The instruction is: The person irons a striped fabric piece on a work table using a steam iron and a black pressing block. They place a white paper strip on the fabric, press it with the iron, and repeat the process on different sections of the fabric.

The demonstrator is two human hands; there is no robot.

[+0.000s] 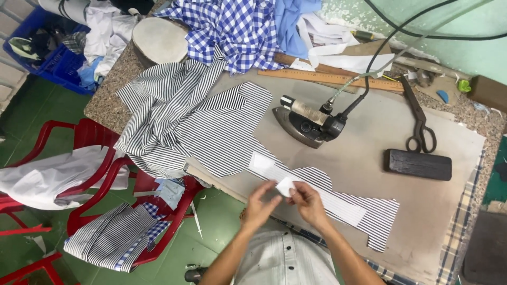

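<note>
Hands: two, the left hand (pixel 259 203) and right hand (pixel 308 203), side by side at the near table edge.
Grip: both pinch one small white patch (pixel 285 186) between fingertips, left on its left edge, right on its right edge.
Patch: one, plain white, roughly square, thin and slightly curled; held just above the striped piece (pixel 227 137), near that piece's narrow part.
Striped piece: one flat cut panel, black-and-white stripes, lying across the table (pixel 369 174); a paler strip (pixel 317 195) runs along its narrow right half.
Striped cloth: one loose heap (pixel 163 105) at the piece's left end, hanging off the table edge.
Iron: one (pixel 306 124), dark, lying on the table beyond the piece, its cord running up and away.
Scissors: one pair (pixel 420 119), dark metal, right of the iron.
Block: one dark block (pixel 417 164), just below the scissors' handles.
Ruler: one wooden ruler (pixel 330 79) at the table's far side.
Checked cloth: one blue-and-white piece (pixel 232 29) at the far edge.
Chairs: at least two red plastic chairs (pixel 90 158) on the left, cloth draped on them.
Crate: one blue crate (pixel 47 47), far left, with cloth inside.
</note>
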